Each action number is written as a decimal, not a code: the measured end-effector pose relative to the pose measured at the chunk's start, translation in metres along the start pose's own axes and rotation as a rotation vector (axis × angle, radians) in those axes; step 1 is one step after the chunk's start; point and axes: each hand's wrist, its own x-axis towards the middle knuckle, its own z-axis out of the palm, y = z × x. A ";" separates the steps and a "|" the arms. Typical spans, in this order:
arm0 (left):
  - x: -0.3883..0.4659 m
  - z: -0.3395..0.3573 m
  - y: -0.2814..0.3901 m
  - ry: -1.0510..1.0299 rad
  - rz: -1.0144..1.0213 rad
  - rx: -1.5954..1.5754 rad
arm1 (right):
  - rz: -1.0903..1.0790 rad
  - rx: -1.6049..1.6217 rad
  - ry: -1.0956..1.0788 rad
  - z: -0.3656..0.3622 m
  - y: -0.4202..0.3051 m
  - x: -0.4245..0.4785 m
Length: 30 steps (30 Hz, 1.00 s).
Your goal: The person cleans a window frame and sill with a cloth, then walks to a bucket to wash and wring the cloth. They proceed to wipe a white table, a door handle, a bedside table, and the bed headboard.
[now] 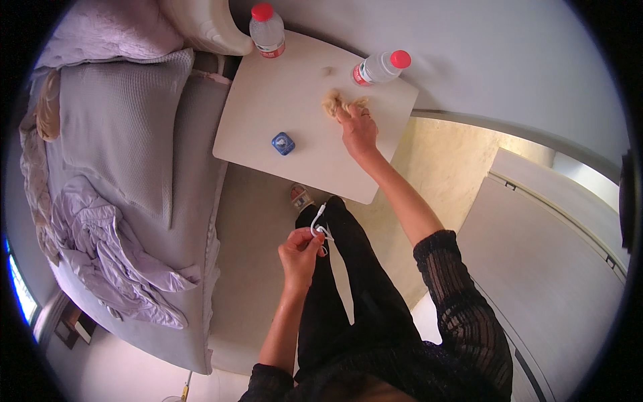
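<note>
My left hand (299,254) pinches a bunched white cable (320,212) in front of my legs, one plug end sticking up. My right hand (359,130) reaches over the white table (246,120), its fingers on a fluffy beige cloth-like thing (331,103). What that soft thing is exactly, I cannot tell. Just beyond it stands a clear plastic bottle (377,69) with a red cap. A small blue case (283,143) rests on the table left of my right hand.
Another red-capped bottle (268,32) stands at the table's far left corner. Along the left runs a bed with a grey pillow (120,130) and a crumpled lilac cover (115,256). A pale wall (482,55) bounds the far side; a light cabinet (542,241) is at right.
</note>
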 end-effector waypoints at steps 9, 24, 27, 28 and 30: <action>0.008 -0.005 0.013 0.040 0.054 0.002 | -0.078 0.149 -0.441 -0.059 -0.002 -0.127; 0.031 0.033 0.041 0.006 0.273 0.175 | 0.121 0.067 -0.232 -0.056 0.000 -0.172; 0.042 0.059 0.055 0.005 0.405 0.317 | 0.138 0.101 -0.355 -0.070 -0.002 -0.188; 0.046 0.072 0.061 0.025 0.452 0.366 | 0.133 0.096 -0.386 -0.071 -0.001 -0.187; 0.064 0.089 0.062 -0.003 0.694 0.512 | 0.056 0.049 -0.275 -0.070 0.013 -0.162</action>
